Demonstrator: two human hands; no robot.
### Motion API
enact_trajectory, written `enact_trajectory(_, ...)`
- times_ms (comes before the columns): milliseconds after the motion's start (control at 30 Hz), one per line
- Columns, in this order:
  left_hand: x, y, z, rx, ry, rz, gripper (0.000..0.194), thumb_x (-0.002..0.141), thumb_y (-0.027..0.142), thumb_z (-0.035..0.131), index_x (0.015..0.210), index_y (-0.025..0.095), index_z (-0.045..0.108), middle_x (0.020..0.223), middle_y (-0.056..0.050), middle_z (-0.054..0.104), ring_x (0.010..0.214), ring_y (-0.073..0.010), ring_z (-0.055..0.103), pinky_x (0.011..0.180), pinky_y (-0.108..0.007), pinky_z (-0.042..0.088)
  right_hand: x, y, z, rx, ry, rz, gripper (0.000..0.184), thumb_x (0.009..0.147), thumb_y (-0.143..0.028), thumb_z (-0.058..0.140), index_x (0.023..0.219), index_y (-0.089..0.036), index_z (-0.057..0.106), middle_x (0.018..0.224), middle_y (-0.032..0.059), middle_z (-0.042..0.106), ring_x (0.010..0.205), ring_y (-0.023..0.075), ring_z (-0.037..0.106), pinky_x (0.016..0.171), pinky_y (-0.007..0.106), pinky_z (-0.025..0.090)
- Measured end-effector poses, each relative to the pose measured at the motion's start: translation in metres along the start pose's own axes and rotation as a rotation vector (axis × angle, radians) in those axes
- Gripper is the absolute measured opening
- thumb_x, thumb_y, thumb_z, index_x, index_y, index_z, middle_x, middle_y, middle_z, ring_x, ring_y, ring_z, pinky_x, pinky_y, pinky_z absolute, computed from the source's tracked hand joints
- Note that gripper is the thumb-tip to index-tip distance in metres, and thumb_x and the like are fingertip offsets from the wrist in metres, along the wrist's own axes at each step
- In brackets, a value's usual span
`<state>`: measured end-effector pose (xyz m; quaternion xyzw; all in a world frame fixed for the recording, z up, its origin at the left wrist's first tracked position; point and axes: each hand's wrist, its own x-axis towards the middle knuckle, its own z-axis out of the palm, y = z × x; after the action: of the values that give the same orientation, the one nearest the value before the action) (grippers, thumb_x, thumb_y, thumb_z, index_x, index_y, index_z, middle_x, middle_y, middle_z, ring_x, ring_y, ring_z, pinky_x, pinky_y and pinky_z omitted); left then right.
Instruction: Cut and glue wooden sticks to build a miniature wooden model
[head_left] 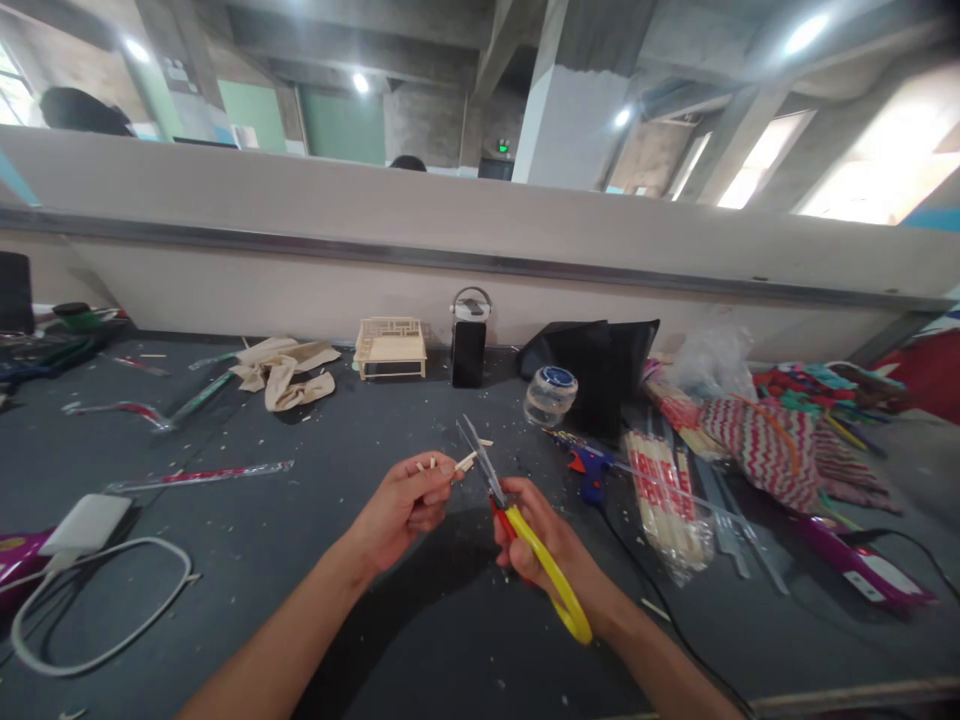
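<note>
My left hand (pixel 409 500) is closed in a pinch on several thin wooden sticks (pixel 466 462), whose pale ends poke out past the fingertips. In my right hand (pixel 544 535) is a pair of scissors (pixel 541 560) with yellow and red handles. The scissor blades point up and away from me, slightly apart, right beside the stick ends; whether they touch the wood I cannot tell. Small wood offcuts lie on the dark table (pixel 360 620) around both hands. Further back stands a miniature wooden bench (pixel 391 350) with a railed back.
A blue glue gun (pixel 591 470) with a black cord lies right of my hands, near a clear jar (pixel 551 395) and bagged sticks (pixel 666 500). A phone (pixel 468 354) stands at the back. Crumpled brown paper (pixel 289 372) and a white charger (pixel 90 523) are on the left.
</note>
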<state>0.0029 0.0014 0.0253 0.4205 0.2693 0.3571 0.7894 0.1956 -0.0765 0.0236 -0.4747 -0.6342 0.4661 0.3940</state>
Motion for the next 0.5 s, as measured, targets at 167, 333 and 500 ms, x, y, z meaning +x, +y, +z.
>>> enact_trajectory(167, 0.002, 0.001, -0.003, -0.012, 0.009, -0.027, 0.017, 0.079, 0.03, 0.063, 0.078, 0.013, 0.06, 0.051, 0.01, 0.025, 0.04, -0.0012, 0.014, 0.038, -0.017, 0.01, 0.016, 0.004, -0.002, -0.063, 0.014, -0.07, 0.044, 0.079, -0.047, 0.062, 0.11, -0.024, 0.042, 0.077, -0.0035, 0.051, 0.063, 0.0102, 0.049, 0.057, 0.021, 0.043)
enact_trajectory(333, 0.003, 0.001, -0.004, -0.016, -0.006, -0.07, 0.019, 0.079, 0.031, 0.064, 0.075, 0.013, 0.06, 0.049, 0.011, 0.021, 0.04, -0.0014, 0.012, 0.038, -0.018, 0.009, 0.047, 0.003, 0.003, 0.004, 0.205, -0.07, 0.038, 0.077, -0.039, 0.066, 0.103, -0.023, 0.044, 0.077, -0.0037, 0.055, 0.058, 0.0088, 0.052, 0.05, 0.019, 0.044)
enact_trajectory(500, 0.005, -0.006, -0.005, 0.01, -0.045, -0.145, 0.02, 0.079, 0.032, 0.066, 0.074, 0.013, 0.058, 0.05, 0.01, 0.023, 0.04, -0.0009, 0.012, 0.039, -0.018, 0.008, 0.061, -0.005, 0.007, 0.075, 0.264, -0.048, 0.038, 0.073, -0.032, 0.068, 0.101, -0.024, 0.043, 0.072, -0.006, 0.056, 0.05, 0.0087, 0.054, 0.041, 0.018, 0.045)
